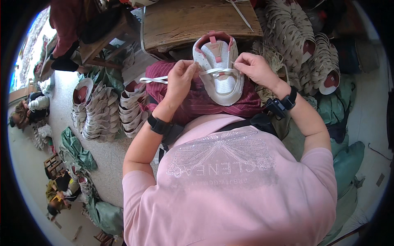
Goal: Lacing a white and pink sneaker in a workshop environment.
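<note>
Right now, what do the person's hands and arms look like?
The left hand and right hand wear no gloves. There's a black left wristband and black right wristband, each beside a dark boxy piece. Short pink sleeves leave the forearms bare.

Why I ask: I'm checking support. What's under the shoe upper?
Striped maroon cloth shows on both sides of the shoe upper; whatever lies directly beneath is covered from view.

It looks like a shoe workshop: a white shoe upper (223, 87) lies in the middle, long nested stacks of uppers (100, 117) stand on the left, more nested uppers (326, 63) on the right beside green sacks (349, 159), a worn wooden bench (193, 20) beyond, and other people (52, 193) sit at left.
</note>
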`<state>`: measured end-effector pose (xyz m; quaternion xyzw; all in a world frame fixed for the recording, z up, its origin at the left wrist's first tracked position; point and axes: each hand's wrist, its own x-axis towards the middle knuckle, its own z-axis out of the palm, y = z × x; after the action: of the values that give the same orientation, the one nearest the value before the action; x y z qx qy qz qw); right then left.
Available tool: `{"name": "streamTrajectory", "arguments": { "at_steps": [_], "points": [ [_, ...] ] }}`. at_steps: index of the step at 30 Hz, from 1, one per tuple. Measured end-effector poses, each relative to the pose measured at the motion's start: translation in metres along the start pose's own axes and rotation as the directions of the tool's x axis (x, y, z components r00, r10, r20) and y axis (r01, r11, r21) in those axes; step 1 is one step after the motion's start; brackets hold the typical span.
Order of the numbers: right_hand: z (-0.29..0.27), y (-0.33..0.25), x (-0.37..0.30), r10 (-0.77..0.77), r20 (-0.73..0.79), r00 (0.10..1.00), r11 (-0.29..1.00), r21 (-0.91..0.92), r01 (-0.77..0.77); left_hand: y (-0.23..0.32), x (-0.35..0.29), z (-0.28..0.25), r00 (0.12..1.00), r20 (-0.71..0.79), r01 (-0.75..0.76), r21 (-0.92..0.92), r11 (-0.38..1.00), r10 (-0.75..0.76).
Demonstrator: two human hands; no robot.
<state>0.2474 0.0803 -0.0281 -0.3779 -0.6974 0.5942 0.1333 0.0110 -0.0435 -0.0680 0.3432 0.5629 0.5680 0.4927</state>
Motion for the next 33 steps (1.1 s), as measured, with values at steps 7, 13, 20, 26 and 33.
{"name": "streamTrajectory", "arguments": {
  "at_steps": [7,13,20,26,33],
  "points": [
    [-0.005,-0.004,0.013,0.009,0.044,0.999,0.981,-0.194,0.0,0.012,-0.012,0.014,0.958,0.093,0.266,0.08,0.961,-0.273],
    [0.013,-0.038,0.023,-0.26,0.224,0.939,0.398,-0.862,0.316,0.012,-0.008,0.017,0.949,0.076,0.276,0.268,0.923,-0.306],
    [0.022,-0.043,0.026,-0.261,0.428,0.866,0.157,-0.866,0.475,0.023,0.001,0.021,0.984,0.167,-0.079,0.712,0.698,-0.059],
    [0.019,-0.047,0.026,-0.311,0.438,0.843,0.2,-0.837,0.509,0.04,0.005,0.052,0.932,0.338,-0.354,0.927,0.122,0.134],
    [-0.009,-0.065,0.032,-0.464,0.522,0.716,0.178,-0.736,0.653,0.064,0.016,0.05,0.86,0.501,-0.509,0.857,-0.079,-0.099]
  ]
}}
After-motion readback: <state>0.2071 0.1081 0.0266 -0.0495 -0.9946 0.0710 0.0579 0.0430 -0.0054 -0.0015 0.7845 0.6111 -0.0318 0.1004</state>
